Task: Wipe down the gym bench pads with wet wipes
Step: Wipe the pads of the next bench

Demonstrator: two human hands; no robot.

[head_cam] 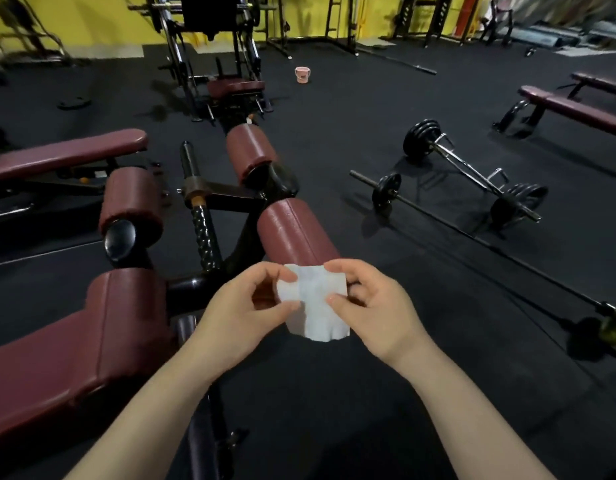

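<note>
A white wet wipe point(315, 303) is held up in front of me, partly folded, between both hands. My left hand point(244, 306) pinches its left edge with thumb and forefinger. My right hand point(368, 303) pinches its right edge the same way. Just beyond the wipe lies a maroon roller pad point(292, 230) of the bench machine. The bench's long maroon seat pad point(57, 358) runs along the lower left. More maroon rollers sit further off: one on the left point(133, 202) and one further back point(249, 150).
Black rubber floor all round. A loaded curl bar point(472, 171) and a long barbell point(438, 216) lie to the right. Flat benches point(573, 109) stand at the far right, another bench point(67, 154) at left. A pink bucket point(302, 74) sits on the floor ahead.
</note>
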